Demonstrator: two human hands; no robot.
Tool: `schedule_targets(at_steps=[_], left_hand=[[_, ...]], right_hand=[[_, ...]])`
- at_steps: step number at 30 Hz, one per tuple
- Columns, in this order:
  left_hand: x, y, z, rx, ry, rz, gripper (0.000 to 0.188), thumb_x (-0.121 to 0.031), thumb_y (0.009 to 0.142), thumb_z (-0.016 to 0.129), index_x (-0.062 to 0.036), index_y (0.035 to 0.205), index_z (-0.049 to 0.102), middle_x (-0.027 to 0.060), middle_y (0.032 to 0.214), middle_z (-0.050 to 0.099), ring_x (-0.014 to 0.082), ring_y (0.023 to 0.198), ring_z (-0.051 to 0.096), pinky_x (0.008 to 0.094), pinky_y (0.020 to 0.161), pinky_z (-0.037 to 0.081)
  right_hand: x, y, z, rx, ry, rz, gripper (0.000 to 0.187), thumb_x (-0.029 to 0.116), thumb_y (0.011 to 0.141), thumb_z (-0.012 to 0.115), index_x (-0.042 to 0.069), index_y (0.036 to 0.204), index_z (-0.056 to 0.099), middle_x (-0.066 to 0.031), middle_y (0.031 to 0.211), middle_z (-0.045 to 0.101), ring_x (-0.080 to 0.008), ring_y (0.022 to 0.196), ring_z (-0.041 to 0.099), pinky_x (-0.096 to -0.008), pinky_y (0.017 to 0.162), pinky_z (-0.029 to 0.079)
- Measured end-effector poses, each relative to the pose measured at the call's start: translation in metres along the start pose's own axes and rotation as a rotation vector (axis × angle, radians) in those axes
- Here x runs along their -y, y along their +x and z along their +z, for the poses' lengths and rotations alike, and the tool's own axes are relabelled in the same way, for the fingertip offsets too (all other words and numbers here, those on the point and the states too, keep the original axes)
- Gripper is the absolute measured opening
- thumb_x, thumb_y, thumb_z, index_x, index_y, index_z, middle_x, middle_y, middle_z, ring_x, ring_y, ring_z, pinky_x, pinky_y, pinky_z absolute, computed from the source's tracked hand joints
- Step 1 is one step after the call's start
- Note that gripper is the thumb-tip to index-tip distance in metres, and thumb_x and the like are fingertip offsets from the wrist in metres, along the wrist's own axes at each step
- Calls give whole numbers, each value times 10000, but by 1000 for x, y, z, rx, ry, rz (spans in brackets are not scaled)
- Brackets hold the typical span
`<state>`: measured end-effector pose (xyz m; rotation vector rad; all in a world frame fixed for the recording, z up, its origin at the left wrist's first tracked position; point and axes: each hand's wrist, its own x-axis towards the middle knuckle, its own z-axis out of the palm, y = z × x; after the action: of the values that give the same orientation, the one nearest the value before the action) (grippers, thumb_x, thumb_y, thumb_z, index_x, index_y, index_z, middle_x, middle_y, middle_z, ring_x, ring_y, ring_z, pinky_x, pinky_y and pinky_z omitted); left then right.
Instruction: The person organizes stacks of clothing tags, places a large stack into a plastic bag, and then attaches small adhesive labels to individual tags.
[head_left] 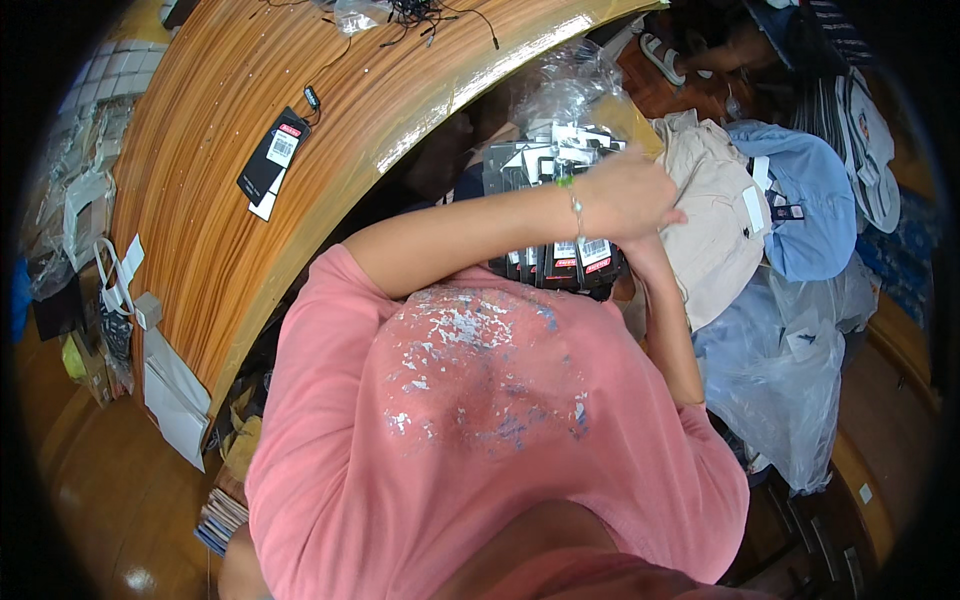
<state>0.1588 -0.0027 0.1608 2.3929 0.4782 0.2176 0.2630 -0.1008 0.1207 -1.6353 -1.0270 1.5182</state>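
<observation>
The beige fabric item (705, 270) lies to the right of the stack of black tags (555, 265), with its left margin at the crossed hands. The left hand (628, 192) is positioned over the boundary between the stack and the beige item; its fingers are curled and blurred, and whether it grips anything cannot be determined. The right hand (648, 256) sits below the left hand and is largely covered by it; its opening and any held object cannot be determined. The left forearm crosses in front of the tag stack, limiting access from the wearer's side. On the right, the blue fabric item (820, 215) adjoins the beige item; clear plastic bags (785, 385) border it on the near side. Crumpled clear plastic (570, 80) occupies the far side of the stack. To the left, the curved edge of the wooden table (190, 215) runs diagonally past the stack. Bare wood extends between that edge and a single black tag (262, 165); dark cords (415, 14) lie at the far end.
</observation>
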Motion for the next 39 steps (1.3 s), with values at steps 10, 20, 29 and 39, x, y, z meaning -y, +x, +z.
schedule_targets(at_steps=[10, 20, 29, 39], left_hand=[[45, -127, -40, -556, -230, -141, 419, -97, 815, 489, -32, 1228, 474, 157, 1269, 458, 334, 1232, 373, 409, 1032, 278], [71, -121, -6, -706, -355, -159, 368, -3, 755, 582, -15, 1122, 554, 106, 1066, 556, 204, 992, 546, 307, 853, 418], [82, 71, -52, 528, 70, -164, 567, -375, 806, 559, -14, 1237, 487, 214, 1165, 559, 319, 1055, 556, 344, 926, 414], [57, -20, -37, 183, -394, -191, 657, -380, 697, 691, -86, 1249, 492, 217, 1202, 480, 371, 1111, 475, 375, 949, 383]], right_hand=[[-15, 11, -1, -34, 227, -30, 670, 145, 713, 713, 32, 1290, 391, -72, 1127, 532, -161, 995, 519, -284, 868, 418], [-20, 13, -1, 23, 276, 29, 772, 268, 703, 705, 21, 1333, 333, -92, 1206, 493, -190, 1087, 479, -292, 937, 367], [-26, 20, -7, 74, 455, 53, 754, 198, 691, 734, 16, 1318, 358, -80, 1211, 491, -177, 1107, 469, -298, 968, 351], [-21, 23, -13, 86, 375, -137, 998, 216, 710, 733, 114, 1446, 67, -127, 1352, 339, -200, 1223, 361, -291, 1007, 288]])
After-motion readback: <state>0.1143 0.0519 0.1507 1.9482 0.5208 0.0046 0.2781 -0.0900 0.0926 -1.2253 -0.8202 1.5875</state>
